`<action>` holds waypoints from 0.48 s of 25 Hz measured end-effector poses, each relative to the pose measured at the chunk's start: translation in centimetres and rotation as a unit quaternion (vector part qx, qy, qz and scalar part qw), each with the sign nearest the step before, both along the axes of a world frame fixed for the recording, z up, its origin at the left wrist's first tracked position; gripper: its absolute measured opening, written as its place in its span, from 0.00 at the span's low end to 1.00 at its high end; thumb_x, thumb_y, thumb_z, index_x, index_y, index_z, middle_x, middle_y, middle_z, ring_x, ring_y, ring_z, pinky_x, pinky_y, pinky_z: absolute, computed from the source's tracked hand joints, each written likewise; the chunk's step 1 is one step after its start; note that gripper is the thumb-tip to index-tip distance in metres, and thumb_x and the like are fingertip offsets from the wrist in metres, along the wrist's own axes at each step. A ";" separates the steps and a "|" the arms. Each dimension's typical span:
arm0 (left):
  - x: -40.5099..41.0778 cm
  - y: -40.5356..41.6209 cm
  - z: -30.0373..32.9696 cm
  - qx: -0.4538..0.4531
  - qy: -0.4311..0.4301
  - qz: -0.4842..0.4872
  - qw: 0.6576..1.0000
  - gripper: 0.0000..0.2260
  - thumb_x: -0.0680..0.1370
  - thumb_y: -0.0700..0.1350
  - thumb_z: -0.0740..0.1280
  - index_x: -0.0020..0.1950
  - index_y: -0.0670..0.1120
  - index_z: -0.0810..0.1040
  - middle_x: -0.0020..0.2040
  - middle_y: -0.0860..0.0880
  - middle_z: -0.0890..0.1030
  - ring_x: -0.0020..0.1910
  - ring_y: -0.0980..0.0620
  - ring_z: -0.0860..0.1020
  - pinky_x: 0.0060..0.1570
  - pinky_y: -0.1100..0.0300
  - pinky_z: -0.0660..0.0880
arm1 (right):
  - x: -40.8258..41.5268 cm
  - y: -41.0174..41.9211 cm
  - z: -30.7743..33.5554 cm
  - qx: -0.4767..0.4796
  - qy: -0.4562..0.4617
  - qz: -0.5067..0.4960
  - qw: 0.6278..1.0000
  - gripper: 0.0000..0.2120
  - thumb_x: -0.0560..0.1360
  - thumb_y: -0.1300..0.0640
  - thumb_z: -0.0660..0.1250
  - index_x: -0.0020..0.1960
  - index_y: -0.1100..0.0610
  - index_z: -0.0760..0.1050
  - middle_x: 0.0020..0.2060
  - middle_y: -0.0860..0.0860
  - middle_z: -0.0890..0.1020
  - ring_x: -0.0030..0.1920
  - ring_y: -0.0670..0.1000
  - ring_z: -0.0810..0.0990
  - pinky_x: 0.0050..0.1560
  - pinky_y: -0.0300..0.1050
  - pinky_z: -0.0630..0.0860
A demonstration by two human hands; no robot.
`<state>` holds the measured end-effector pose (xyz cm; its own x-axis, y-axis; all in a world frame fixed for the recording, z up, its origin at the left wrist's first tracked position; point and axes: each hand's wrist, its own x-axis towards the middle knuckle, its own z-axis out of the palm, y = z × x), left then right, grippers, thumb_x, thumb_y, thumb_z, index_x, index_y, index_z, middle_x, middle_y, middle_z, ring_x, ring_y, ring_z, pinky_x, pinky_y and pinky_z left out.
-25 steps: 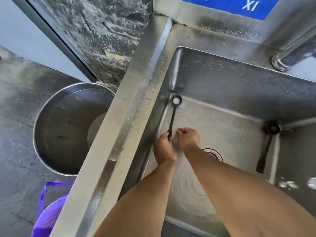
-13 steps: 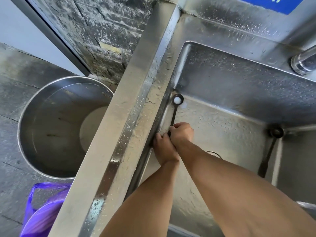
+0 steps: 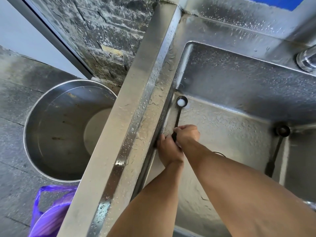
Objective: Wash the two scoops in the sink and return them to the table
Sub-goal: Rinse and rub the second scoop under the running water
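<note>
Your left hand and right hand met low at the left wall of the steel sink, the fingers of both curled round the handle end of a black scoop. Its bowl, holding something white, pointed away from you along the sink floor. The second scoop lay untouched at the right wall, well apart. A steel pot stood on the floor left of the sink.

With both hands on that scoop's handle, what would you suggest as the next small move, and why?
Probably lift the left scoop toward the tap: white residue sits in its bowl, and both the left hand and right hand grip its handle.
</note>
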<state>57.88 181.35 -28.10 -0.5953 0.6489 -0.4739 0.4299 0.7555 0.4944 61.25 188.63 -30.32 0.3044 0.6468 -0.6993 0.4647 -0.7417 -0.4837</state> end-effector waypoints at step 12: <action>0.9 -0.9 0.0 0.006 -0.009 -0.016 1.000 0.09 0.74 0.40 0.68 0.54 0.42 0.80 0.56 0.45 0.78 0.59 0.44 0.76 0.62 0.52 0.72 | 1.7 -1.5 1.0 -0.011 0.026 -0.049 0.998 0.05 0.74 0.55 0.75 0.39 0.51 0.83 0.38 0.50 0.85 0.35 0.49 0.84 0.18 0.32 0.70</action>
<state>58.83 180.48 -28.06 -0.5661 0.6728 -0.4762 0.4442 0.7357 0.5114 62.95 187.11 -29.34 0.3284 0.5995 -0.7299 0.3639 -0.7934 -0.4880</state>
